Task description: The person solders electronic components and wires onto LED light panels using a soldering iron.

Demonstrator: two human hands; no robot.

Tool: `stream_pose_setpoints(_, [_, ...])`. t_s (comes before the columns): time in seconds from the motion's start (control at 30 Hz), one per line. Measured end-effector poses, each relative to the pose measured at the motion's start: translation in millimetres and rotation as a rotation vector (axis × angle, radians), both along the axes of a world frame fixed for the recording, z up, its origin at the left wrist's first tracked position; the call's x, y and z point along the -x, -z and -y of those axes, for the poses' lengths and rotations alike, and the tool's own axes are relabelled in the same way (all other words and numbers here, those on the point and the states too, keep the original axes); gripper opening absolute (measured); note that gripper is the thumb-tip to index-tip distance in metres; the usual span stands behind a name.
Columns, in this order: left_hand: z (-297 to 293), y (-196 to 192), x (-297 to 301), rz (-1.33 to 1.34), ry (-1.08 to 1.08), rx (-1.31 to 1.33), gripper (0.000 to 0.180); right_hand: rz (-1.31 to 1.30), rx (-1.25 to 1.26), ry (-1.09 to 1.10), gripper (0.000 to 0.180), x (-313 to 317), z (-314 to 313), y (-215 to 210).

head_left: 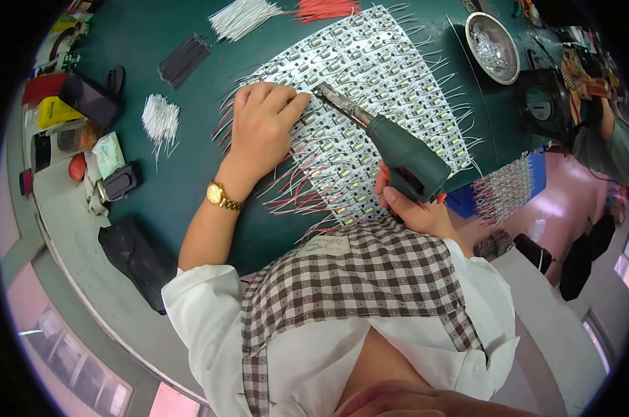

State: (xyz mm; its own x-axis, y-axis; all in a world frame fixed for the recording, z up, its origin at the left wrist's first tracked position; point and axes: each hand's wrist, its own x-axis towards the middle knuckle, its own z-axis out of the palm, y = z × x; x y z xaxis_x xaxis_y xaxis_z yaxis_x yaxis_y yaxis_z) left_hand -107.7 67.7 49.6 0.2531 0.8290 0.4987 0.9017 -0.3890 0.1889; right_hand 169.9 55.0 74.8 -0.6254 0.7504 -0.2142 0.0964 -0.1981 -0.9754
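Observation:
My right hand (pixel 418 208) grips a dark green soldering gun (pixel 412 156) by its handle. The gun's long grey metal end points up and left, over a panel of small white circuit boards (pixel 370 90). Close to that tip, my left hand (pixel 265 121) rests at the panel's left side with its fingers bent together. Whatever those fingertips pinch, if anything, is hidden beneath them. Rows of small light-coloured parts cover the panel. Thin white wires stick out along its right side, and red and white wires (pixel 297 191) hang off its lower left.
Bundles of white wires (pixel 241 17), red wires (pixel 325 8) and black wires (pixel 183 61) lie on the green table, with short white wires (pixel 160 118) at left. A metal bowl (pixel 492 47) stands far right. Below it, another wired panel (pixel 502 191) leans by a blue bin (pixel 538 174). Another person's arm (pixel 608 121) shows at right.

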Motion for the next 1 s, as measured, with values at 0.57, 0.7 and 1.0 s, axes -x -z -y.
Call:
stream_pose_setpoints(0.57, [-2.2, -1.8, -5.1, -0.050, -0.022, 0.014, 0.027, 0.046, -0.164, -0.003, 0.014, 6.9, -9.0, -5.3])
stream_pose_setpoints(0.7, [-3.2, -1.7, -4.9, -0.056, -0.016, 0.006, 0.026, 0.043, -0.041, 0.017, 0.023, 1.4, -3.6, -1.1])
stream_pose_setpoints(1.0, [-2.5, -7.0, 0.7, -0.014, -0.006, 0.020, 0.026, -0.308, 0.107, 0.356, 0.050, -7.2, -13.9, 2.6])
